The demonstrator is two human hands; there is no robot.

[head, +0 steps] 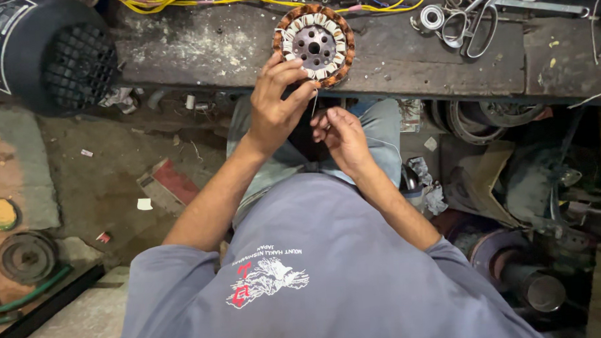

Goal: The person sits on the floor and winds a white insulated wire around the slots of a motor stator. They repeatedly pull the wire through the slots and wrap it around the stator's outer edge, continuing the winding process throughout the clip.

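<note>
Nearest, the right hand (342, 135) pinches a thin wire (314, 107) above the lap, fingers closed on it. Just beyond, at eleven o'clock from it, the left hand (276, 104) grips the near rim of the round stator (314, 46) at the desk (403, 59) edge. Copper windings fill most slots; judging by the loose wire, winding seems nearly finished. Scissors (472, 23) lie at two o'clock.

Dim even light, sharp centre, wide-angle bending at edges, dark corners
</note>
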